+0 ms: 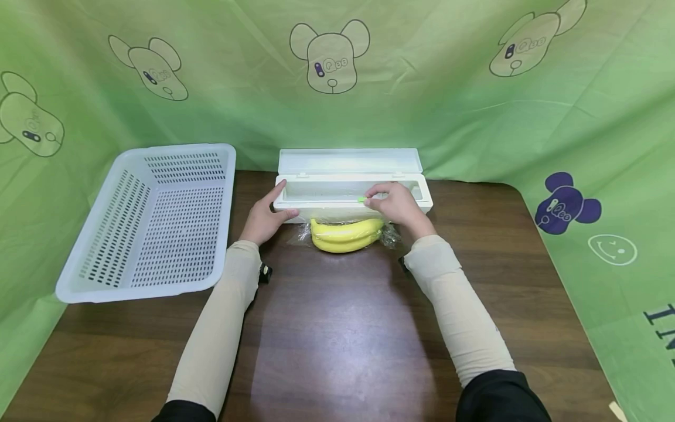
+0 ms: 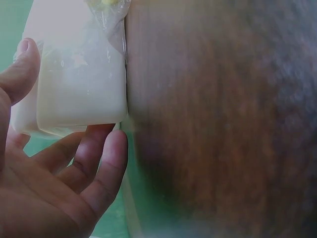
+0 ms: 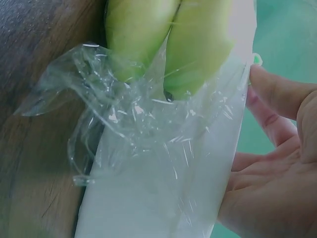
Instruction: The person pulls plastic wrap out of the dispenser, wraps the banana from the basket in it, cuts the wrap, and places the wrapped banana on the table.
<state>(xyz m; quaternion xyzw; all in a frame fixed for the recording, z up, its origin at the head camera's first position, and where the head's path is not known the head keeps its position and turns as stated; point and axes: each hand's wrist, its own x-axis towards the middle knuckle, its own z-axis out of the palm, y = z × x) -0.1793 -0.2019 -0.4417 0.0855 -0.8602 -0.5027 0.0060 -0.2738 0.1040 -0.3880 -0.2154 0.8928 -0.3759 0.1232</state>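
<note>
A long white cling film cutter box (image 1: 348,193) stands at the far side of the table, its lid (image 1: 348,161) tipped back. My left hand (image 1: 266,217) spans the box's left end, thumb at the front corner and forefinger at the back rim; in the left wrist view its other fingers (image 2: 111,158) are bent at the end wall. With thumb and forefinger my right hand (image 1: 398,206) pinches a small bright green slider (image 1: 361,199) on the front rim. Yellow bananas (image 1: 345,235) wrapped in clear film (image 3: 133,129) lie against the box's front.
To the left stands a pale blue-white slotted plastic basket (image 1: 228,223). A green printed cloth (image 1: 337,117) hangs behind and around the brown wooden table (image 1: 337,328).
</note>
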